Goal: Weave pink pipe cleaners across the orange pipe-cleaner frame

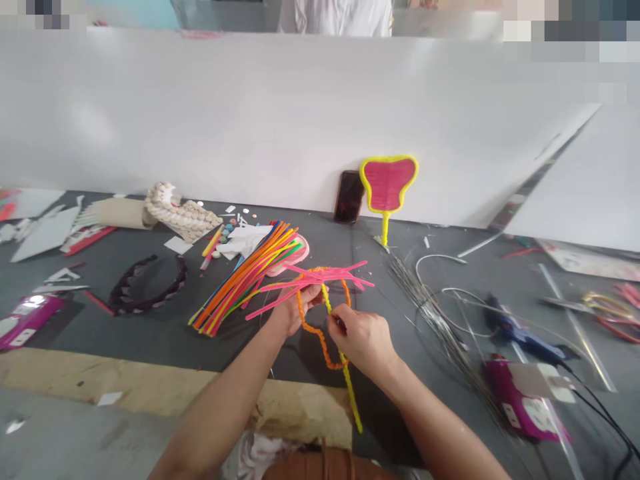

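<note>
My left hand (299,308) is closed around the upper left side of an orange twisted pipe-cleaner frame (315,329). Several pink pipe cleaners (340,273) lie across the top of this frame, their ends sticking out to both sides. A yellow pipe cleaner (352,393) runs down from the frame's top and past its lower edge. Between thumb and fingers, my right hand (363,333) pinches the yellow one near its upper part. The fingertips of my left hand are partly hidden behind the pink and orange strands.
A bundle of coloured pipe cleaners (245,280) lies left of my hands. Behind stand a phone (349,197) and a yellow-edged pink fan shape (389,185). Wires (425,300), a glue gun (525,337) and scissors (595,305) lie right; a dark braided headband (147,287) lies left.
</note>
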Available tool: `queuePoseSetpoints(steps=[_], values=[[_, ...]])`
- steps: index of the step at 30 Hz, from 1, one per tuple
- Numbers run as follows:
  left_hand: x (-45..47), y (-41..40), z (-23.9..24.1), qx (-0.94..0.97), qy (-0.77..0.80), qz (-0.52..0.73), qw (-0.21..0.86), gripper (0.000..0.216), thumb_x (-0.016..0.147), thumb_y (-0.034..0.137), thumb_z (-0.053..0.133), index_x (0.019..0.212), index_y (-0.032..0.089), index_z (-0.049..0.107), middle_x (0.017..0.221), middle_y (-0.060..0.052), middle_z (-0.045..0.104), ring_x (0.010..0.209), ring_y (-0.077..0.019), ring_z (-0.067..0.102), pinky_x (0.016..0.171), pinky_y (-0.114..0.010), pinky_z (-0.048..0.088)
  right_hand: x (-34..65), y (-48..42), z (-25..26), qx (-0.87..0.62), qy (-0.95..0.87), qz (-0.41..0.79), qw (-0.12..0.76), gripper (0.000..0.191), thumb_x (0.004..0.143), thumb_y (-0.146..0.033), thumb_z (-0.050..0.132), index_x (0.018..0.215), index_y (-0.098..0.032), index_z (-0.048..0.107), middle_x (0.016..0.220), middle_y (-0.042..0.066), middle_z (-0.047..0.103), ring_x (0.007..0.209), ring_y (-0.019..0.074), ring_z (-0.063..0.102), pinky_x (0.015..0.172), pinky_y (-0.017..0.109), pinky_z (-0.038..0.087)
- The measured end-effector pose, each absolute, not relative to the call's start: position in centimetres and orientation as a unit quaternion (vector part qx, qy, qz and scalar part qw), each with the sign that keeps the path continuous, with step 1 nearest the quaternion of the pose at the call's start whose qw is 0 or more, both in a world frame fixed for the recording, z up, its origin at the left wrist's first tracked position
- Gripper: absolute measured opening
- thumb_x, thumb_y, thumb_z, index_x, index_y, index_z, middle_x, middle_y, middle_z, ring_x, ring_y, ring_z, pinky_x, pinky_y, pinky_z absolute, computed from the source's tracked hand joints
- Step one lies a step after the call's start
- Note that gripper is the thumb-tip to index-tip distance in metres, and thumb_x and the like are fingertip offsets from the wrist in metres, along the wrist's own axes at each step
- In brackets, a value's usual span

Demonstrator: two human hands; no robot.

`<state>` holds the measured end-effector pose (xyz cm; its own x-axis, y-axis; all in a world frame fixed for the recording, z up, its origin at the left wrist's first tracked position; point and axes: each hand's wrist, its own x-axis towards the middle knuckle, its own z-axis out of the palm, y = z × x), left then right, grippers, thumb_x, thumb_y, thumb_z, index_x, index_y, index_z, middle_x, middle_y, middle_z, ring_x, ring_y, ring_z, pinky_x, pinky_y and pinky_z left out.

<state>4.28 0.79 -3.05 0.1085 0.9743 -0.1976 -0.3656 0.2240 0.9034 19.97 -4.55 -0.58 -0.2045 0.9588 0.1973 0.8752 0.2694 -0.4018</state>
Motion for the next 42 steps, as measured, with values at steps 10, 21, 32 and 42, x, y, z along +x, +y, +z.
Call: queuePoseSetpoints(steps=[10, 21, 32, 42], values=[[2.6, -0.1, 2.7, 0.554, 0.517, 0.558, 0.34, 0.027, 0.084, 0.039, 0.062, 0.104, 0.021, 0.064, 0.11, -0.007, 0.066, 0.107, -0.0209, 0.058, 0.099, -0.034, 0.04, 24.8, -2.8, 0.9, -0.36, -0.467, 0.622, 0.516, 0.037, 0.082, -0.051, 0.063, 0.066, -0.021, 0.05, 0.05, -0.006, 0.045, 0.045, 0.0087, 0.037, 0.047, 0.023, 0.03], [3.7, 2.9, 7.5, 0.693, 0.471, 0.362, 0.41, 0.041, 0.071, 0.043, 0.074, 0.108, 0.024, 0.072, 0.099, -0.006, 0.072, 0.103, -0.0269, 0.061, 0.092, -0.036, 0.047, 24.3, -3.2, -1.5, -0.29, -0.445, 0.74, 0.412, 0.039, 0.076, -0.051, 0.072, 0.07, -0.018, 0.052, 0.054, -0.005, 0.05, 0.044, 0.0054, 0.04, 0.043, 0.02, 0.028], [3.9, 3.2, 6.9, 0.642, 0.442, 0.319, 0.539, 0.033, 0.071, 0.039, 0.074, 0.099, 0.022, 0.074, 0.093, -0.004, 0.073, 0.088, -0.021, 0.065, 0.076, -0.029, 0.052, 24.5, -3.1, -2.0, -0.302, -0.479, 0.741, 0.36, 0.04, 0.078, -0.053, 0.07, 0.072, -0.017, 0.053, 0.056, -0.004, 0.054, 0.046, 0.0054, 0.044, 0.043, 0.018, 0.031], [3.5, 3.0, 6.2, 0.608, 0.464, 0.323, 0.557, 0.036, 0.069, 0.036, 0.076, 0.1, 0.019, 0.072, 0.094, -0.006, 0.072, 0.093, -0.0215, 0.064, 0.08, -0.032, 0.052, 24.4, -3.4, -2.0, -0.311, -0.495, 0.732, 0.351, 0.041, 0.078, -0.055, 0.068, 0.073, -0.017, 0.054, 0.056, -0.005, 0.052, 0.046, 0.0057, 0.043, 0.044, 0.018, 0.031]])
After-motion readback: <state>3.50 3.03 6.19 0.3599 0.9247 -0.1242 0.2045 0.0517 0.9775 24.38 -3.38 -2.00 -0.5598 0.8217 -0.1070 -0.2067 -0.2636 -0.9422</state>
